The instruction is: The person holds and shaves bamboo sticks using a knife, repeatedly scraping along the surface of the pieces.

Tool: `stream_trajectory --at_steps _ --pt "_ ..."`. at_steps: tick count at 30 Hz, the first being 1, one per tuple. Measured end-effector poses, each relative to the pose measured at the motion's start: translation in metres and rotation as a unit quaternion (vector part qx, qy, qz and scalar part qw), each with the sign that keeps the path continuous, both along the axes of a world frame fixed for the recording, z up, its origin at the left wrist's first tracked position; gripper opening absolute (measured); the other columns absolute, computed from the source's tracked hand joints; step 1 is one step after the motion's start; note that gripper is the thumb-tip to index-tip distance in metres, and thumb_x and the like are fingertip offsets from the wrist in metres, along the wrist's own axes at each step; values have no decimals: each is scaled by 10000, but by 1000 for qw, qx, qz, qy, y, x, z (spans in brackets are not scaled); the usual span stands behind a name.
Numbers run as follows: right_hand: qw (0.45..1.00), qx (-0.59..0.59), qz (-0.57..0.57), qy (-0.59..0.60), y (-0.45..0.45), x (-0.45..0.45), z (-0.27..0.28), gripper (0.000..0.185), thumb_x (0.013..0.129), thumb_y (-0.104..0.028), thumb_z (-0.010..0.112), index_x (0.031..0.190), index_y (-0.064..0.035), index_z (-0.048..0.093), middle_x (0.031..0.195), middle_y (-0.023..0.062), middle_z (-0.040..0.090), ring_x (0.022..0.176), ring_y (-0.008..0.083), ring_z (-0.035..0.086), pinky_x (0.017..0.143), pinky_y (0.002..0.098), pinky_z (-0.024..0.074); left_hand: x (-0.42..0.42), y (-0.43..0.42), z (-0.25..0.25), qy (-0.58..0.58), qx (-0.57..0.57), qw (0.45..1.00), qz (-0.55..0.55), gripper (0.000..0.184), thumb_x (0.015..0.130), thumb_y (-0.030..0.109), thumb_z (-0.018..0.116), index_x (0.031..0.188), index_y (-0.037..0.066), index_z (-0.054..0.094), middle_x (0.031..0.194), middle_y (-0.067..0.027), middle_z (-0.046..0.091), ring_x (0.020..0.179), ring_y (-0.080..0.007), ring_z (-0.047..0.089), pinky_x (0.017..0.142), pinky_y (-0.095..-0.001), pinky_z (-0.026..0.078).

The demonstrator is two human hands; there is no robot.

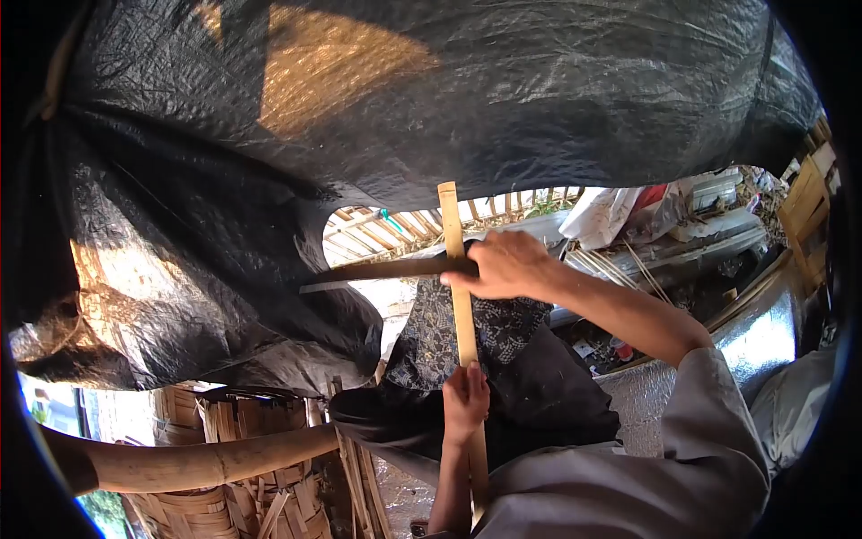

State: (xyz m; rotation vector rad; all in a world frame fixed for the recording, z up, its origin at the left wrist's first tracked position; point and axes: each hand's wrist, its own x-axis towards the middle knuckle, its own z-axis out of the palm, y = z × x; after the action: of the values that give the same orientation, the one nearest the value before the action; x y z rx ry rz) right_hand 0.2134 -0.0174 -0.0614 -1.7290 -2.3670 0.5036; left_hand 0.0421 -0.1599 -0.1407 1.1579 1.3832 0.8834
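My right hand (pixel 510 264) is closed around the dark handle of a long machete (pixel 377 271). Its blade reaches to the left and lies across a narrow, pale bamboo strip (pixel 462 323). Lower on that strip, my left hand (pixel 465 404) grips it with bent fingers. The strip stands nearly upright in view, its top end above the right hand and its lower end against my body. Behind it is a dark patterned cloth (pixel 431 341) over my lap. Whether the blade bites into the strip I cannot tell.
A black tarp (pixel 539 99) hangs across the top and left. A thick bamboo pole (pixel 215 460) crosses the lower left, before woven bamboo baskets (pixel 260 422). Plastic bags (pixel 603 216), thin sticks and scraps lie at the right, near a silvery sheet (pixel 763 328).
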Motion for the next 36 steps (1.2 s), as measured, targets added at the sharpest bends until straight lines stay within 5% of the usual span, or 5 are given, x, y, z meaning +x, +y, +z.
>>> stream_trajectory --at_steps 6,13,17,26,36 --pt "999 26 19 -36 5 12 -6 736 788 -699 423 644 -8 632 571 173 594 559 299 635 498 410 510 -2 -3 -13 48 89 995 15 338 951 249 436 685 41 442 487 -3 443 355 -69 421 322 -229 315" --pt "986 35 -130 99 52 45 -7 655 864 -542 455 727 72 641 585 238 584 594 364 635 573 429 513 12 -5 -8 274 294 913 64 170 882 131 538 821 -27 543 589 -186 577 490 -316 597 404 -360 422" --pt "983 -75 -119 116 21 65 -14 611 900 -518 416 733 16 662 511 155 554 481 244 582 481 383 464 14 -11 2 295 258 918 60 123 855 59 556 862 -59 522 549 -228 532 493 -376 574 377 -390 398" --pt "998 -25 26 58 -55 51 -24 664 799 -657 454 708 -32 657 565 180 590 592 327 648 565 437 530 11 -8 -3 304 282 910 16 128 845 22 552 908 -69 488 531 -214 514 464 -371 557 374 -391 387" --pt "994 45 97 -2 -67 38 -22 700 775 -708 421 675 -48 634 539 154 581 496 278 622 440 390 498 27 -12 12 336 224 915 10 128 847 -15 467 963 -67 465 581 -220 514 509 -377 567 416 -391 389"
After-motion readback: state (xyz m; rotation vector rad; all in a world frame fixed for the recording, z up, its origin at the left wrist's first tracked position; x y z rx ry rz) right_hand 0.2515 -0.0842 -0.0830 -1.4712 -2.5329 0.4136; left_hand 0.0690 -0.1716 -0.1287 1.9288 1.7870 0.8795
